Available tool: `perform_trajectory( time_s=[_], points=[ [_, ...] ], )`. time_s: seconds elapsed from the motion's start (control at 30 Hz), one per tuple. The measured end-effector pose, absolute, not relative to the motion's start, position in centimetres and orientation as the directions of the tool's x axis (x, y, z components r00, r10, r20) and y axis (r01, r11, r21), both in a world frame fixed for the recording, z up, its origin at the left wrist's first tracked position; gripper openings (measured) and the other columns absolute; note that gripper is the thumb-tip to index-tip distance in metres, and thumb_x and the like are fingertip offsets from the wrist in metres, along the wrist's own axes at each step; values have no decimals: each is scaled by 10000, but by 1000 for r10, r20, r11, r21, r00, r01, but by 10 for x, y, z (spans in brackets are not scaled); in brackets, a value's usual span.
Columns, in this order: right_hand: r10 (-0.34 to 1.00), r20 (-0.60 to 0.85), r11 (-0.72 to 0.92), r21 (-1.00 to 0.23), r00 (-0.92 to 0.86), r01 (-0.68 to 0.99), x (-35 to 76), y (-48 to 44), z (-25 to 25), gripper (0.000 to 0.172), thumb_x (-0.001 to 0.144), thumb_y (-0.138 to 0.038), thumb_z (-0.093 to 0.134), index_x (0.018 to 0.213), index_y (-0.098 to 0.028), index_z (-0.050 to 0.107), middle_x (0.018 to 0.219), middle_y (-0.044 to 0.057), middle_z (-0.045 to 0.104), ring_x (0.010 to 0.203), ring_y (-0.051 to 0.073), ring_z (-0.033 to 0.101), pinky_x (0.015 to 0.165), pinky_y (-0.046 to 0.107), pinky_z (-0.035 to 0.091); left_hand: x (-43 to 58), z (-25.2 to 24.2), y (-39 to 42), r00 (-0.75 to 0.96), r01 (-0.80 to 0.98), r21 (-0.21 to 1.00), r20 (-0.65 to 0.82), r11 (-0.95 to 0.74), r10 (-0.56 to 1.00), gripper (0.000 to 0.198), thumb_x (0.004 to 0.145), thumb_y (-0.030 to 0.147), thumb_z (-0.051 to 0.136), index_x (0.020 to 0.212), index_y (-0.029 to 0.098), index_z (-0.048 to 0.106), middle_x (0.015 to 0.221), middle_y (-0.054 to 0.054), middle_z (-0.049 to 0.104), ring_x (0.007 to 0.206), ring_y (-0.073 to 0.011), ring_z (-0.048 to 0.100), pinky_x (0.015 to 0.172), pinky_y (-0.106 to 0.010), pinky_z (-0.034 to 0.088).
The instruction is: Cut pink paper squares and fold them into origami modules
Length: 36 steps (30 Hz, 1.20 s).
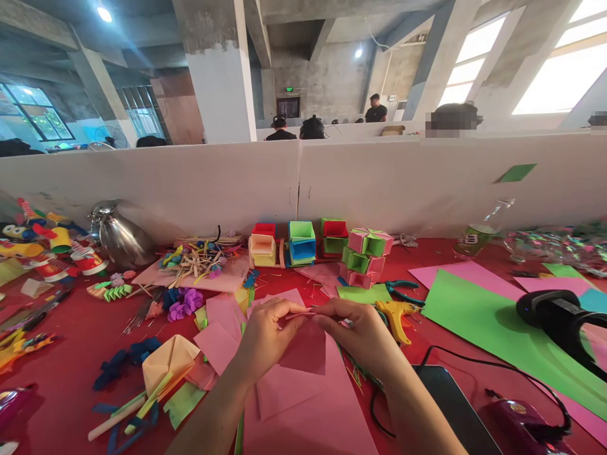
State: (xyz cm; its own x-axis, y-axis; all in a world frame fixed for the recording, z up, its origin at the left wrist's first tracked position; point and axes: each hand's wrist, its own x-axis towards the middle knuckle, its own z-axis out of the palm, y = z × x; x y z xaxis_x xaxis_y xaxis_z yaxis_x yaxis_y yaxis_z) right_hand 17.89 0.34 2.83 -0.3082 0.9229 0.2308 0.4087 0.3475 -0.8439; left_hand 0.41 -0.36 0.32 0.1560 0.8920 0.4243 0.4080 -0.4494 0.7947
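My left hand (265, 335) and my right hand (363, 338) meet at table centre, both pinching the top edge of a folded dark pink paper (303, 347) held just above the table. The fingers of both hands are closed on its fold. Under the hands lie larger pink paper sheets (303, 411). More small pink squares (220, 335) lie to the left of my left hand.
Folded paper boxes (332, 243) stand by the white partition (298, 183). A yellow glue gun (396, 314), green scissors (403, 291), a large green sheet (478, 322), a phone (455, 411), a black device (564, 319), a metal kettle (118, 237) and craft scraps surround the hands on the red table (71, 379). People sit beyond the partition.
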Motion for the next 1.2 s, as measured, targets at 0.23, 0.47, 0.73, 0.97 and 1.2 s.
perform_trajectory(
  time_s=[0.23,0.47,0.73,0.97,1.2],
  points=[
    [920,274,373,-827,-279,420,175,3,28,209,819,-300,554,698,-188,683,690,11,667,662,151,578,612,242,416,3,6,-2,189,291,896,291,-336,938,189,820,334,590,834,176,694,786,-30,686,741,-156,605,643,-221,441],
    [944,241,309,-883,-226,353,177,5,23,261,817,-392,558,716,-172,655,683,12,649,647,145,563,582,238,413,-7,2,7,209,106,976,163,-188,964,436,786,525,552,580,141,559,492,44,398,478,-82,361,456,-205,262],
    [961,206,259,-904,-185,341,177,7,23,265,783,-400,597,660,-170,646,642,2,622,622,135,534,575,235,397,-6,4,4,212,44,992,109,-121,971,315,680,434,707,719,143,590,564,56,457,524,-76,381,490,-187,285],
    [955,207,268,-911,-213,314,177,8,24,245,793,-393,585,717,-168,644,685,5,620,640,132,525,570,231,381,-4,3,3,186,78,992,78,-94,979,299,696,421,699,772,140,634,644,8,573,613,-121,513,574,-213,394],
    [954,180,250,-920,-241,302,175,8,20,292,787,-400,598,625,-157,617,587,-17,555,570,105,453,535,226,337,-3,9,-4,231,346,906,169,-243,958,271,786,418,607,748,154,648,689,11,580,674,-126,488,639,-222,369]
  ],
)
